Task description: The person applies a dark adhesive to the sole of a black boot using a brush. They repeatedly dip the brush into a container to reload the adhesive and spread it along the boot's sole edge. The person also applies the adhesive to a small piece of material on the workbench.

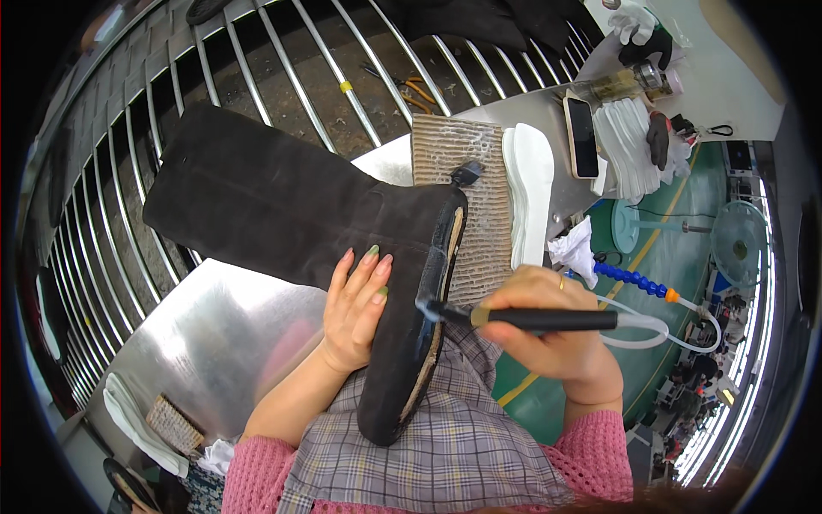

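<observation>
A black suede-look boot [257,184] lies on its side, its shaft over the metal table and bars, its foot slanting down across my lap. My left hand [355,313] holds the foot part, fingers laid along the upper near the ankle; its thumb is hidden. In my right hand [548,321] is a brush [552,319] with a black handle and brass-coloured collar, fed by a clear hose [646,330]. The brush's dark tip touches the boot's lower edge beside the sole [428,351], where a bluish-white wet smear shows. A dark tag-like piece [467,174] hangs at the heel.
Ribbed cardboard [445,141] lies on the metal table [231,317] beyond the boot, with white insoles [529,184] beside it. Farther right are a phone [581,137], a stack of white insoles [629,141] and a jar [621,84]. Metal bars [300,77] run across the far side; orange-handled pliers [419,90] lie beneath.
</observation>
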`<state>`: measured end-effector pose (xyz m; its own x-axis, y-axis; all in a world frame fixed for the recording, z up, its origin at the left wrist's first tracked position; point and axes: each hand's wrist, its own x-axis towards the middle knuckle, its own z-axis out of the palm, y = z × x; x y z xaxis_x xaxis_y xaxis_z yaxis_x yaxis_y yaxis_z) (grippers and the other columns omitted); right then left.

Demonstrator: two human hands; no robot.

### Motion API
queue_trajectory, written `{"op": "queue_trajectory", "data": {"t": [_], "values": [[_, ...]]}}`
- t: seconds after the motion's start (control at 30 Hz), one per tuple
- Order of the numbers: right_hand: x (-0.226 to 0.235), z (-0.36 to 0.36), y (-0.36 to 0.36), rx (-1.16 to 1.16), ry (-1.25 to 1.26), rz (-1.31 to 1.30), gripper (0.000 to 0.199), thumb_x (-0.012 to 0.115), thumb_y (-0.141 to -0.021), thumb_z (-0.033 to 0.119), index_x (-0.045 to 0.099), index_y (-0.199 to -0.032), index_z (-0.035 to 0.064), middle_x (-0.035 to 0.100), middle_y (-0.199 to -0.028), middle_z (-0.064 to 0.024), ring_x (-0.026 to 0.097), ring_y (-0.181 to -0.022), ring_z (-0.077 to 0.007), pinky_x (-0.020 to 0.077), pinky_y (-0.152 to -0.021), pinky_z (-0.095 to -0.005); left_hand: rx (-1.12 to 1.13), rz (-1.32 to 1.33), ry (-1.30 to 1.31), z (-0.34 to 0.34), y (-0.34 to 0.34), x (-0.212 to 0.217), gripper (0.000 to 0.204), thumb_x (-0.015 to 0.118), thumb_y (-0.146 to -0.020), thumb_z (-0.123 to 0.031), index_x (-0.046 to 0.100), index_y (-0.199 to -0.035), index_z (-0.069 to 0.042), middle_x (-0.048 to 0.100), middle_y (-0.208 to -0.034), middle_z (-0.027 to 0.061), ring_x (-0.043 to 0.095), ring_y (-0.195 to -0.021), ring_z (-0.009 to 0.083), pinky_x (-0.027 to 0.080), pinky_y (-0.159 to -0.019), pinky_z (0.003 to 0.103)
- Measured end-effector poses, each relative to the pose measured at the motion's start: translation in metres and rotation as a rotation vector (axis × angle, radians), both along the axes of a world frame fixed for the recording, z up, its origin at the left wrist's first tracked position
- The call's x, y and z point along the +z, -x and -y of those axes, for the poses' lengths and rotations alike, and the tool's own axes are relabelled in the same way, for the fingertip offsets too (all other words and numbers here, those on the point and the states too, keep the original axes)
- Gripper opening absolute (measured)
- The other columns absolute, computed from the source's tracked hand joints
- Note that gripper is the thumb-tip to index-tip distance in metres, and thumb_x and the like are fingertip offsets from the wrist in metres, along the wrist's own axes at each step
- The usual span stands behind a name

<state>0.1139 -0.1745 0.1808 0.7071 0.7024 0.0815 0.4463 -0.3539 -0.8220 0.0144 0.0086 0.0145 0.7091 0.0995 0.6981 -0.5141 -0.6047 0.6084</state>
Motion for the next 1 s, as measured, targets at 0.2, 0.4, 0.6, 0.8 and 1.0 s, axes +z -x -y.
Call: {"op": "queue_trajectory", "data": {"t": [0.2, 0.4, 0.6, 0.8, 1.0], "values": [[0.002, -0.001, 0.006, -0.042, -0.044, 0.025, 0.023, 0.082, -0.075, 0.016, 0.066, -0.088, 0.0038, 0.064, -0.074, -0.0078, 0.062, -0.062, -0.0226, 0.0483, -0.056, -0.0307, -0.017, 0.002, -0.001, -0.002, 0.0, -0.002, 0.037, 0.056, -0.089, -0.004, 0.04, -0.122, -0.001, 0.058, -0.123, 0.0277, 0.059, -0.113, 0.0436, 0.039, -0.099, 0.063], [0.005, -0.006, 0.009, -0.061, 0.051, 0.078, 0.024, 0.082, -0.074, 0.013, 0.066, -0.088, 0.0025, 0.064, -0.075, -0.0084, 0.062, -0.064, -0.0233, 0.0483, -0.055, -0.0311, -0.021, -0.002, -0.006, -0.002, -0.001, 0.0, 0.039, 0.055, -0.089, -0.003, 0.039, -0.124, 0.0, 0.058, -0.123, 0.0274, 0.059, -0.114, 0.043, 0.04, -0.099, 0.062], [0.007, -0.005, 0.025, 0.15, -0.105, 0.086, 0.028, 0.084, -0.069, 0.007, 0.065, -0.089, -0.0022, 0.065, -0.076, -0.0105, 0.063, -0.062, -0.0248, 0.0502, -0.055, -0.0321, -0.012, -0.006, -0.021, -0.003, -0.001, -0.002, 0.039, 0.054, -0.089, 0.0, 0.039, -0.125, -0.001, 0.058, -0.124, 0.0275, 0.058, -0.115, 0.0424, 0.04, -0.1, 0.061], [-0.034, 0.014, 0.029, -0.396, -0.26, -0.185, 0.015, 0.069, -0.084, 0.002, 0.062, -0.097, -0.0033, 0.065, -0.086, -0.01, 0.059, -0.065, -0.0127, 0.0479, -0.058, -0.0248, 0.014, 0.016, -0.004, 0.003, -0.004, 0.001, 0.038, 0.053, -0.09, 0.001, 0.039, -0.125, -0.001, 0.057, -0.125, 0.0287, 0.058, -0.115, 0.0427, 0.04, -0.101, 0.06], [-0.05, 0.014, 0.06, -0.335, -0.438, -0.223, 0.019, 0.069, -0.088, 0.009, 0.061, -0.1, -0.0034, 0.063, -0.089, -0.0117, 0.06, -0.064, -0.0137, 0.0485, -0.056, -0.0248, 0.042, -0.003, 0.014, 0.004, -0.008, 0.006, 0.036, 0.051, -0.091, -0.002, 0.04, -0.125, 0.0, 0.057, -0.124, 0.0299, 0.057, -0.116, 0.0437, 0.04, -0.101, 0.058]]}}
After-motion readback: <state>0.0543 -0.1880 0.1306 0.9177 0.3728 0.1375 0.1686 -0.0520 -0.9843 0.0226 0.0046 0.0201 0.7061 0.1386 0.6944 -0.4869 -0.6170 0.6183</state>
